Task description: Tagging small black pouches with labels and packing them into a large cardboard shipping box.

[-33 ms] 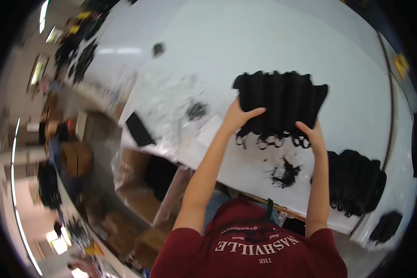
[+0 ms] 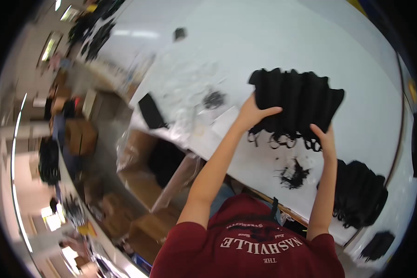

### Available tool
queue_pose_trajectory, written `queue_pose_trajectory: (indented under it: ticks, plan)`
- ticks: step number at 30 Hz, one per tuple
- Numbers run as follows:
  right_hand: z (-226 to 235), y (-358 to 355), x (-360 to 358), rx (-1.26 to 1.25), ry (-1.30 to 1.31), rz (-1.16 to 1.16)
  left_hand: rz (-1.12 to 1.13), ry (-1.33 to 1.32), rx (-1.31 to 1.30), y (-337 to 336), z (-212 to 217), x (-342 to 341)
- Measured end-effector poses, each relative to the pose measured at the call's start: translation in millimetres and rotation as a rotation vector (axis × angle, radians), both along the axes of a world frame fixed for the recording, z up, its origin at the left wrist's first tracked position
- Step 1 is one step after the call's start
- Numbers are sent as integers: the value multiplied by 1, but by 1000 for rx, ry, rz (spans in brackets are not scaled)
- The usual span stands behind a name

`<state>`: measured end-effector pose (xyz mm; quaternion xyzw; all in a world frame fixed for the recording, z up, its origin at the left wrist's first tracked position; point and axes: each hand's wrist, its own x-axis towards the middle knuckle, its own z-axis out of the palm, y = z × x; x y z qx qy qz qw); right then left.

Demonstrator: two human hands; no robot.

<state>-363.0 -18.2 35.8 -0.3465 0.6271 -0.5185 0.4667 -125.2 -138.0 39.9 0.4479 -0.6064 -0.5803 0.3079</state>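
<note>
Head view: both hands clamped on a black stack.
My left hand (image 2: 255,113) and right hand (image 2: 326,139) pinched the black pleated bundle (image 2: 294,104) from both ends, probably to keep its layers squared, over the white table (image 2: 264,41) at 1 o'clock. Another black pile (image 2: 359,192) lay at 4 o'clock. Nothing had visibly shifted since the earlier frame.

White table (image 2: 264,41), clear bags (image 2: 190,78), cardboard boxes (image 2: 139,157) (underneath).
</note>
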Motion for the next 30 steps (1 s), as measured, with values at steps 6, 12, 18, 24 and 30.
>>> queue_pose_trajectory:
  ticks: [6, 12, 18, 24, 30]
  plan:
    - [21, -31, 147, 10, 90, 291, 390, -7, -41, 63, 9, 172]
    - [1, -12, 328, 95, 39, 649, 791, -119, 187, 176, -13, 351]
    - [-62, -8, 512, 310, -78, 950, 992, 21, 453, 256, -91, 508]
    - [-232, -43, 632, 431, 149, 1004, 1006, 105, 623, 246, -273, 592]
    - [-365, -80, 643, 550, 297, 949, 936, 179, 668, 190, -403, 596]
